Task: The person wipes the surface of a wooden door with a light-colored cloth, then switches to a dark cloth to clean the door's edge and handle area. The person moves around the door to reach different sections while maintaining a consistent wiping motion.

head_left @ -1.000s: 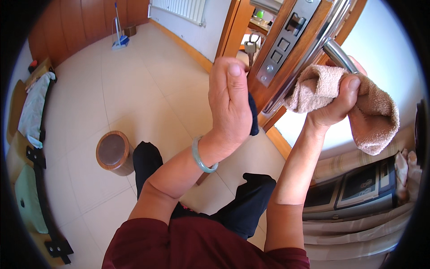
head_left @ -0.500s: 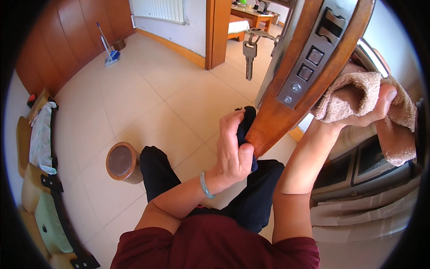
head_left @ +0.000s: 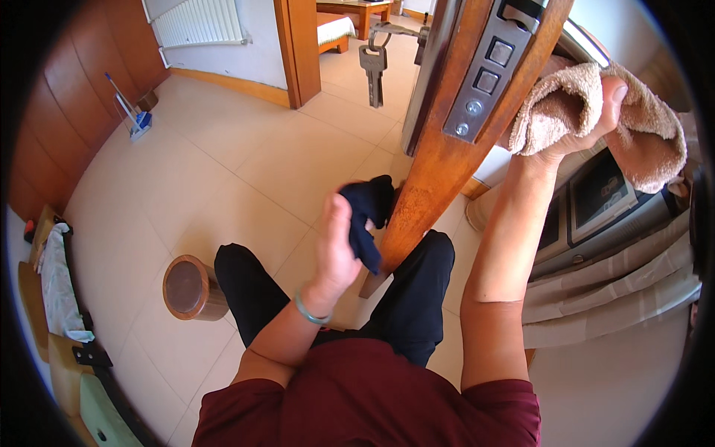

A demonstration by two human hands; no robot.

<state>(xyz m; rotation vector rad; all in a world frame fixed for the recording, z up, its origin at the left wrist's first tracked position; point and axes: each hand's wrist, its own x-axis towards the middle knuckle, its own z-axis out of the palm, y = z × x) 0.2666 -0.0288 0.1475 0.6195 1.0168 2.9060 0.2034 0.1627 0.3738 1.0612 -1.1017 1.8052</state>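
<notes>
A wooden door stands edge-on in front of me, with a metal lock plate set in its edge. Keys hang from the lock on its left face. My left hand, a bracelet at its wrist, grips a black cloth beside the lower part of the door edge; motion blurs the hand, and I cannot tell whether the cloth touches the wood. On the door's right side my right hand clutches a beige towel, partly bunched, its loose end hanging to the right. Some right fingers are hidden by the towel.
A round wooden stool stands left of my knees. Cushioned seating lines the left side. A blue-and-white broom and dustpan set stands by the far wall. At right are a dark boxy appliance and a pale striped cloth.
My left hand has drawn the black cloth leftward from around the door edge. The right hand keeps its grip on the towel. The whole view has shifted.
</notes>
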